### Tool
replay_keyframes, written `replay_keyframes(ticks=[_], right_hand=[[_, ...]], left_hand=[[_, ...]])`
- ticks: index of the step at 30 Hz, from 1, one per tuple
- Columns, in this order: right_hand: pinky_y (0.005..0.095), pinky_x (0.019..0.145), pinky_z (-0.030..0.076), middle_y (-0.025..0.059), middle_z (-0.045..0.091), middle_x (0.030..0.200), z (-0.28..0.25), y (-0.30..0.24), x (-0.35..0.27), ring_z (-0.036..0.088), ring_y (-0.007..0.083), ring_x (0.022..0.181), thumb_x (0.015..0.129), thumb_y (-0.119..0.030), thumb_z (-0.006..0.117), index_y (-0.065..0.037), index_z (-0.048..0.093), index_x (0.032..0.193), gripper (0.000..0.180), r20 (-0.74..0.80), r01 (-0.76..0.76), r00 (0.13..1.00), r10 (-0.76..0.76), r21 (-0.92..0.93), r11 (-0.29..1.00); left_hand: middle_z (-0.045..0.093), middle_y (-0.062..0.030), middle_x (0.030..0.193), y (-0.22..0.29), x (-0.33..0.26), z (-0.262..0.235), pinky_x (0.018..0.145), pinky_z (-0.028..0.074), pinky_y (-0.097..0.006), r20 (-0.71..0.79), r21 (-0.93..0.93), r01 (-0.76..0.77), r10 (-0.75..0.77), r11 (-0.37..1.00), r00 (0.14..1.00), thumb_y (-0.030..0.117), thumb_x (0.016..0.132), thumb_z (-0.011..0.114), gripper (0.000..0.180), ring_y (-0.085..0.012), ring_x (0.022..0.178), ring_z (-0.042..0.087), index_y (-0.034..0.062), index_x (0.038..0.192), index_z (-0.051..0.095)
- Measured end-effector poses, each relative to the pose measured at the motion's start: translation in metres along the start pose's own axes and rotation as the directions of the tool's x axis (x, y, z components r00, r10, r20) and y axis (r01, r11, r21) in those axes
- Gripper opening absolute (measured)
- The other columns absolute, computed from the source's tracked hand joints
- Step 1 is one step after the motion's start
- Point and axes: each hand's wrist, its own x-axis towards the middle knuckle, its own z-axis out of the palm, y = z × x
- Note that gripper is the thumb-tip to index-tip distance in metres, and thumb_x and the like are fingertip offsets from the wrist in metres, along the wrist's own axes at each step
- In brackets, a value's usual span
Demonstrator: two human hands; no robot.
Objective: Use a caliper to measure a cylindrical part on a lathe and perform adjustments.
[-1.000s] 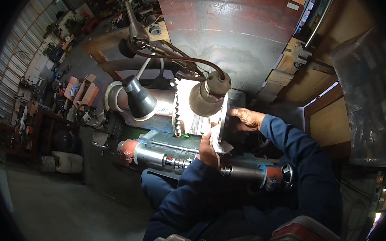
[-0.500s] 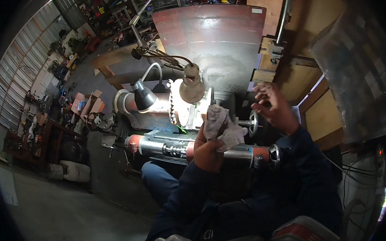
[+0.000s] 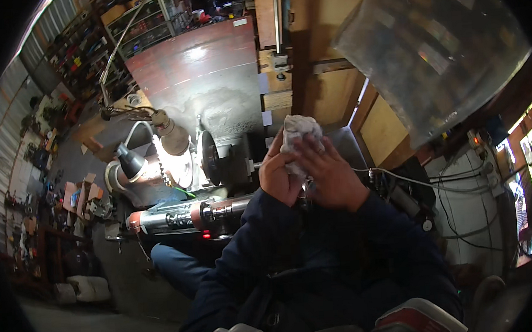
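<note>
A crumpled whitish rag point(image 3: 301, 126) is bunched between my two hands, in front of the machine's right end. My left hand point(image 3: 279, 176) wraps round it from the left and below. Over the rag lies my right hand point(image 3: 334, 177), its fingers bent and pressed onto the cloth. Whether anything is inside the rag is hidden. Beyond my left forearm stands a machine with a brightly lit wheel point(image 3: 179, 166) and a dark disc point(image 3: 208, 157) beside it. A metal cylinder with orange-red ends point(image 3: 165, 218) runs along the machine's near side.
A black lamp point(image 3: 132, 162) and a brownish lamp head point(image 3: 171, 133) lean over the lit wheel. A large reddish metal panel point(image 3: 192, 61) rises behind. At the right hang a clear plastic sheet point(image 3: 436, 52) and loose cables point(image 3: 425, 182). Open cardboard boxes point(image 3: 80, 194) stand at the left.
My view has swung to the right. My right hand, earlier raised apart with its fingers spread, has come onto the rag. The left hand still holds the rag.
</note>
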Motion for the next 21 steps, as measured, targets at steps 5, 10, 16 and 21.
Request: replay_keyframes(ticks=[5, 10, 16, 21], right_hand=[[0.0427, 0.107, 0.033, 0.023, 0.046, 0.136, 0.005, 0.045, -0.032, 0.045, 0.0313, 0.128, 0.095, -0.027, 0.046, 0.002, 0.04, 0.137, 0.052, -0.014, -0.694, 0.72, 0.694, 0.0, 0.72], [0.0385, 0.101, 0.039, 0.0185, 0.052, 0.131, 0.04, -0.005, -0.167, 0.052, 0.031, 0.119, 0.096, -0.029, 0.048, 0.0, 0.038, 0.138, 0.051, 0.212, -0.814, 0.574, 0.791, 0.043, 0.579], [0.0342, 0.096, 0.043, 0.0152, 0.055, 0.13, 0.069, 0.064, -0.072, 0.057, 0.0292, 0.114, 0.097, -0.03, 0.05, -0.002, 0.033, 0.141, 0.055, 0.128, -0.809, 0.48, 0.868, 0.448, 0.381], [0.0319, 0.092, 0.045, 0.0128, 0.058, 0.123, 0.039, 0.023, -0.051, 0.058, 0.021, 0.109, 0.095, -0.03, 0.056, 0.0, 0.039, 0.138, 0.055, 0.419, -0.22, 0.313, 0.852, 0.905, -0.364]], left_hand=[[0.046, -0.0184, 0.139, -0.013, 0.016, -0.028, 0.106, 0.039, -0.041, -0.064, -0.108, -0.003, -0.004, 0.994, 0.998, -0.008, 0.074, 0.033, 0.067, -0.0343, 0.126, 0.046, -0.0006, 0.14, 0.034], [0.046, -0.0204, 0.138, -0.04, 0.019, -0.007, 0.103, 0.042, -0.044, -0.122, -0.082, 0.115, -0.124, 0.99, 0.985, -0.007, 0.079, 0.033, 0.063, -0.0349, 0.123, 0.049, -0.0006, 0.141, 0.032], [0.047, -0.0249, 0.134, -0.035, 0.006, -0.005, 0.1, 0.045, -0.047, -0.077, -0.103, 0.202, -0.21, 0.974, 0.975, -0.007, 0.077, 0.033, 0.066, -0.0368, 0.119, 0.052, -0.0001, 0.142, 0.033], [0.045, -0.0273, 0.135, -0.039, -0.014, 0.005, 0.101, 0.045, -0.049, 0.031, -0.119, 0.28, -0.278, 0.953, 0.96, -0.006, 0.076, 0.031, 0.067, -0.0385, 0.119, 0.052, -0.0006, 0.143, 0.031]])
